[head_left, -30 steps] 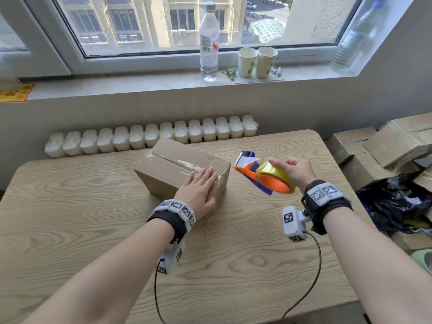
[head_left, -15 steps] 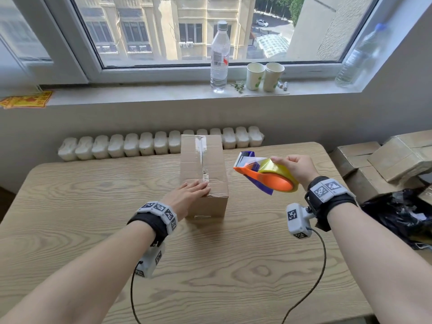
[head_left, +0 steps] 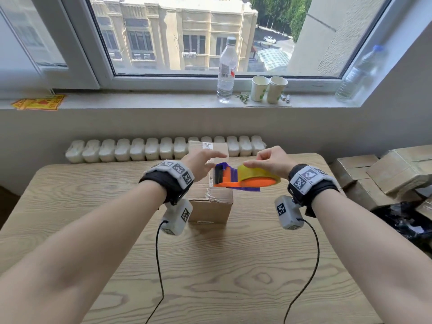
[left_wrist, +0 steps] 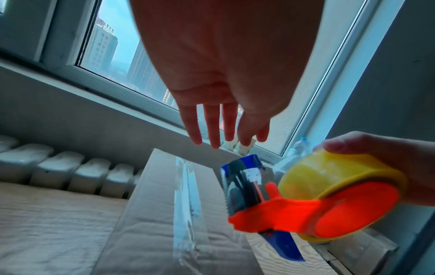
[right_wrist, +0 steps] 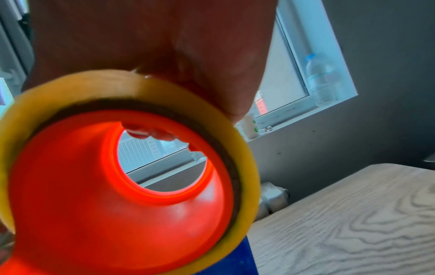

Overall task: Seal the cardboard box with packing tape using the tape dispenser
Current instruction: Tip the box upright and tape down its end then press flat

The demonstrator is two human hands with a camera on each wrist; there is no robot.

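A brown cardboard box (head_left: 210, 206) stands lengthwise on the wooden table (head_left: 233, 277), with an old strip of clear tape (left_wrist: 186, 201) along its top seam. My right hand (head_left: 271, 161) grips the orange and blue tape dispenser (head_left: 243, 181) by its yellow tape roll (left_wrist: 329, 173) and holds it in the air over the box. The roll and its orange hub (right_wrist: 117, 186) fill the right wrist view. My left hand (head_left: 203, 161) hovers above the box with fingers (left_wrist: 212, 128) straight, just left of the dispenser's cutter end (left_wrist: 240, 186). It holds nothing.
A white radiator (head_left: 152, 149) runs behind the table. Two water bottles (head_left: 226, 71), two paper cups (head_left: 268, 88) and a yellow sticker (head_left: 38, 102) are on the windowsill. More cardboard boxes (head_left: 385, 174) and a black bag (head_left: 402, 220) are piled to the right.
My left hand turned the box lengthwise, then lifted off it and rose beside the dispenser. My right hand brought the dispenser left, over the box. The head view tilted up.
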